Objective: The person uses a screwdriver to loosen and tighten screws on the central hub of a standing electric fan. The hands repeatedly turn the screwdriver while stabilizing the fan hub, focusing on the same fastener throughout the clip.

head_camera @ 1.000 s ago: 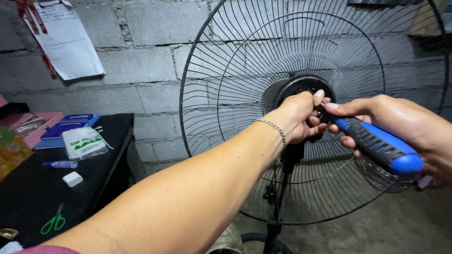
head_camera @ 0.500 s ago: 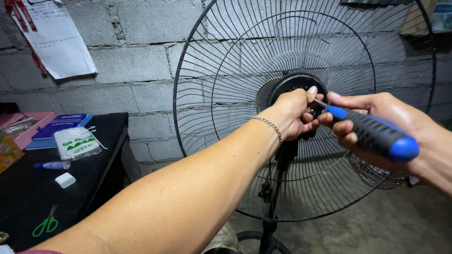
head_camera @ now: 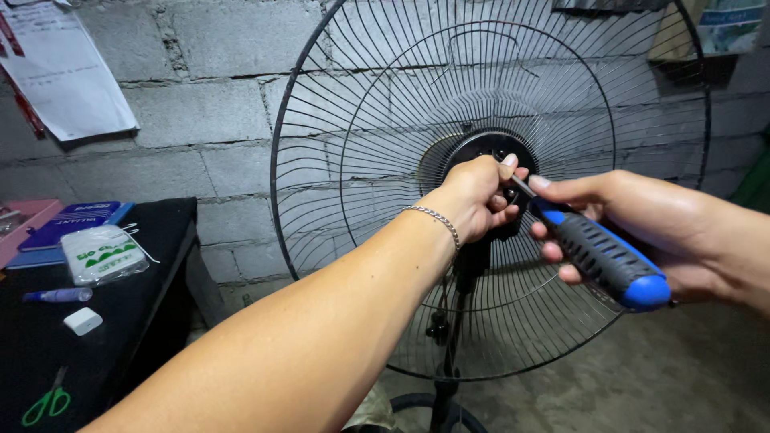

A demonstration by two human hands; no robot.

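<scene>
My right hand [head_camera: 642, 220] grips the blue-and-black screwdriver [head_camera: 597, 256] closed; my left hand [head_camera: 473, 196] pinches its tip at the fan hub [head_camera: 489, 152]. A slipping tip could jab my fingers [head_camera: 505, 212] or drop the screw through the grille [head_camera: 385, 144].

We count two hands: our left hand [head_camera: 475, 199] and our right hand [head_camera: 642, 220]. There is one screwdriver [head_camera: 597, 255] with a black and blue handle, one wire fan guard [head_camera: 489, 180] on one stand, and one bracelet [head_camera: 437, 220]. On the desk [head_camera: 152, 265] we count one pen [head_camera: 56, 295], one white eraser [head_camera: 83, 320], one plastic packet [head_camera: 103, 253], one pair of green scissors [head_camera: 46, 399] and two books [head_camera: 68, 224]. One paper sheet [head_camera: 68, 72] hangs on the wall.
</scene>
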